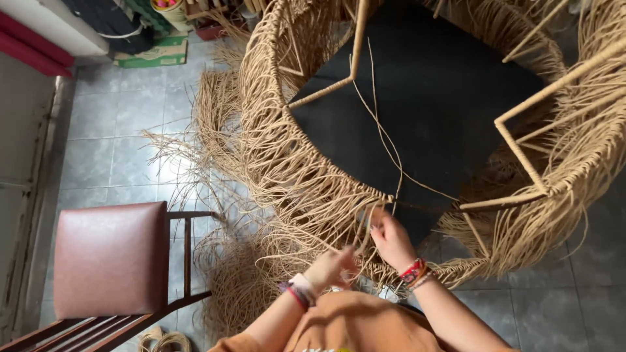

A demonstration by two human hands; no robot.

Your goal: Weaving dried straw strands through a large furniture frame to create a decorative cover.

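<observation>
A large round wicker frame [306, 163] of tan cord stands in front of me, with a black cushion [430, 98] inside it. My right hand [390, 238] pinches thin tan strands [385, 137] at the near rim, and the strands run up across the cushion. My left hand [334, 267] is blurred and closed around loose strands hanging just below the rim. Both wrists wear coloured bracelets. Many loose cord ends hang off the outside of the frame.
A wooden chair with a reddish-brown padded seat [109, 257] stands at my left. Loose cord ends [195, 150] spread over the grey tiled floor. Cardboard and a bucket [171, 10] sit at the far wall. Bare wrapped frame rods [521, 163] rise at the right.
</observation>
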